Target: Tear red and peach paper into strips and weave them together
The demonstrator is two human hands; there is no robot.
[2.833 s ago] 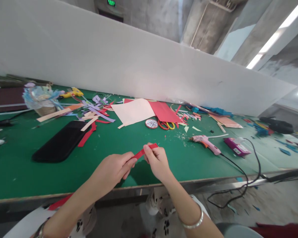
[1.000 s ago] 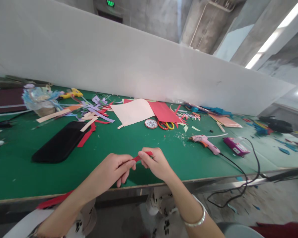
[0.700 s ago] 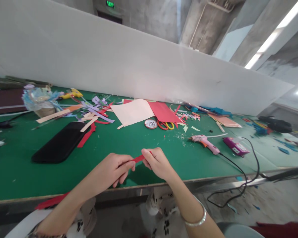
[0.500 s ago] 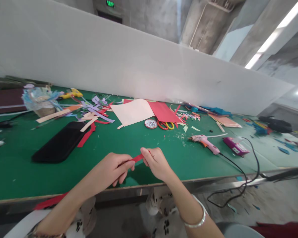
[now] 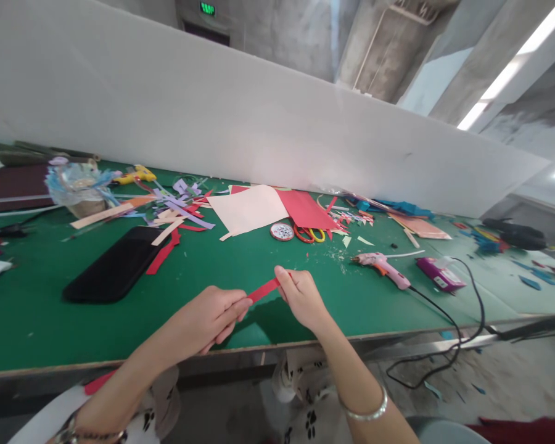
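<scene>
A narrow red paper strip is stretched between my two hands, just above the green table near its front edge. My left hand pinches its lower left end, fingers closed. The upper right end sits between the thumb and curled fingers of my right hand. Part of the strip is hidden inside both hands. Beyond them lie a cream paper sheet, a red paper sheet and scissors with red and yellow handles.
To the left are a black phone, red paper scraps and purple strips. A pink glue gun and a purple box with a black cord stand right. A white panel borders the table's back.
My right hand has moved slightly right and up, away from my left hand. More of the red paper strip shows between them.
</scene>
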